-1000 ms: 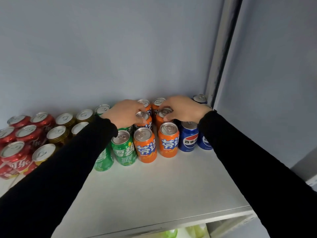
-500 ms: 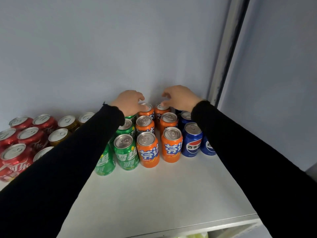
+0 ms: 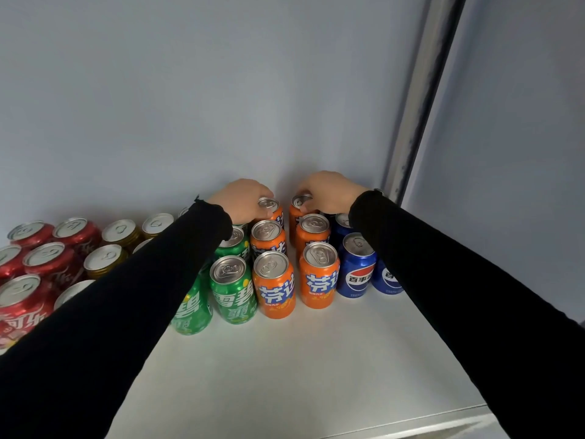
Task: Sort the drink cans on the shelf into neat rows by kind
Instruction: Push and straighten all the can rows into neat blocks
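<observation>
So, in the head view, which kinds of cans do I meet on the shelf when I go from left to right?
Red cans → gold cans → green cans → orange cans → blue cans.

A: Left hand [image 3: 242, 201]?
B: Fingers curled over the top rim of the rear-left orange can [image 3: 271, 210].
A: Right hand [image 3: 329, 191]?
B: Gripping the rear-right orange can [image 3: 300, 207] by its top.
A: Layout on the white shelf [image 3: 300, 369]?
B: Two orange columns, three deep. Green cans [image 3: 232, 289] left of them, blue Pepsi cans [image 3: 356, 267] right, red cans [image 3: 47, 264] and gold cans [image 3: 106, 258] far left. All upright.
</observation>
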Demonstrator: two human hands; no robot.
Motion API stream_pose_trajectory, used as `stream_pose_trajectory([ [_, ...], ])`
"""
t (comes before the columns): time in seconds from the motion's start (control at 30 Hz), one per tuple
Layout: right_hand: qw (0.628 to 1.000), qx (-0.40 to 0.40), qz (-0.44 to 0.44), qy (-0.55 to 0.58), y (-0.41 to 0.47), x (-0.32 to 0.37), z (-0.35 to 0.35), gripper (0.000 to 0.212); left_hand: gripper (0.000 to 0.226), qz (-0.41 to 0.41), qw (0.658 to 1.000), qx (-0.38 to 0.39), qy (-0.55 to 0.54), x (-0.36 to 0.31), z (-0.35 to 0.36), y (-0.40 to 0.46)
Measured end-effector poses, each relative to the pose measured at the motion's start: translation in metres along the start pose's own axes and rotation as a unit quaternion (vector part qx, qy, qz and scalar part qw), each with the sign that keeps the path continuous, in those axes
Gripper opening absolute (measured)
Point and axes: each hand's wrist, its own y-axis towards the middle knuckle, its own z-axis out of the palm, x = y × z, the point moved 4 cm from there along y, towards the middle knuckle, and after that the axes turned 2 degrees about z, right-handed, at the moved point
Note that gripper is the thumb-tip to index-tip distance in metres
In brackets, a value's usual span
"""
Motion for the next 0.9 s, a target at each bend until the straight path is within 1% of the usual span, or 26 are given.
stream_pose_trajectory([
  [0.17,0.999,-0.016,0.016,0.036,-0.011,-0.002,-0.001,0.041,0.056,-0.013,1.000,0.008,0.002,-0.002,0.001,-0.002],
  [0.27,0.993,-0.078,0.035,0.086,-0.037,-0.012,-0.016,0.047,0.058,-0.009,1.000,-0.007,0.002,-0.012,-0.005,-0.010],
  [0.33,0.984,-0.123,0.049,0.117,-0.065,-0.022,-0.028,0.046,0.056,0.017,0.998,-0.052,-0.013,-0.029,-0.014,-0.018],
  [0.4,0.976,-0.155,0.073,0.131,-0.096,-0.036,-0.035,0.043,0.051,0.064,0.992,-0.104,-0.029,-0.058,-0.022,-0.029],
  [0.5,0.966,-0.180,0.112,0.145,-0.141,-0.057,-0.034,0.039,0.049,0.131,0.981,-0.135,-0.053,-0.108,-0.025,-0.045],
  [0.6,0.958,-0.182,0.159,0.153,-0.173,-0.070,-0.020,0.037,0.048,0.174,0.976,-0.120,-0.055,-0.144,-0.010,-0.052],
  [0.7,0.957,-0.166,0.177,0.156,-0.188,-0.077,-0.001,0.041,0.046,0.185,0.978,-0.093,-0.037,-0.158,0.011,-0.050],
  [0.9,0.960,-0.121,0.194,0.160,-0.192,-0.079,0.026,0.062,0.049,0.169,0.982,-0.077,-0.038,-0.166,0.025,-0.047],
])
